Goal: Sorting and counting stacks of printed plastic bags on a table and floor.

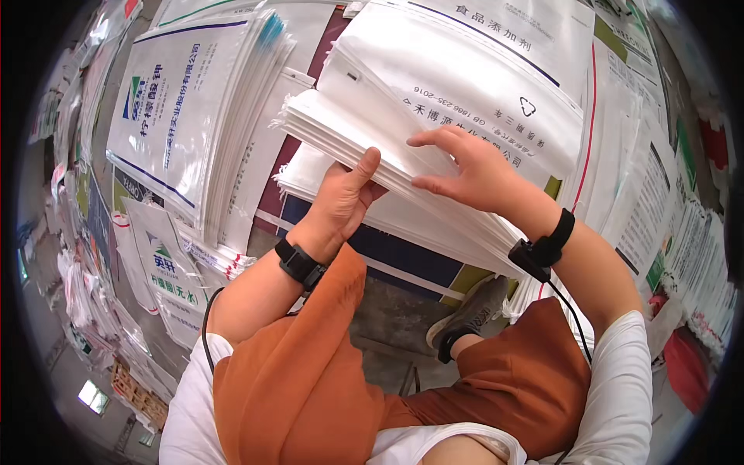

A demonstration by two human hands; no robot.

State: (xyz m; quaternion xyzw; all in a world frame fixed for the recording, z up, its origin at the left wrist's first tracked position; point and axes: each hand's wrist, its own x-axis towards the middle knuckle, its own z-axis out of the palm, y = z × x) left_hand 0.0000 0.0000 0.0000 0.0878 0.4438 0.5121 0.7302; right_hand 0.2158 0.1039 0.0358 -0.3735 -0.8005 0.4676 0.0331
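A thick stack of white woven sacks (434, 101) with printed markings lies in front of me. My left hand (341, 198) is under the near edge of the stack, thumb pressed up against its side, lifting several sacks. My right hand (465, 170) rests flat on top of the lifted sacks, fingers spread. Both wrists carry black bands; a cable runs from the right one.
Another pile of white printed sacks (194, 108) lies to the left, and more sack piles (651, 194) crowd the right side. My knees in orange trousers (310, 372) and a grey shoe (469, 314) on the concrete floor are below.
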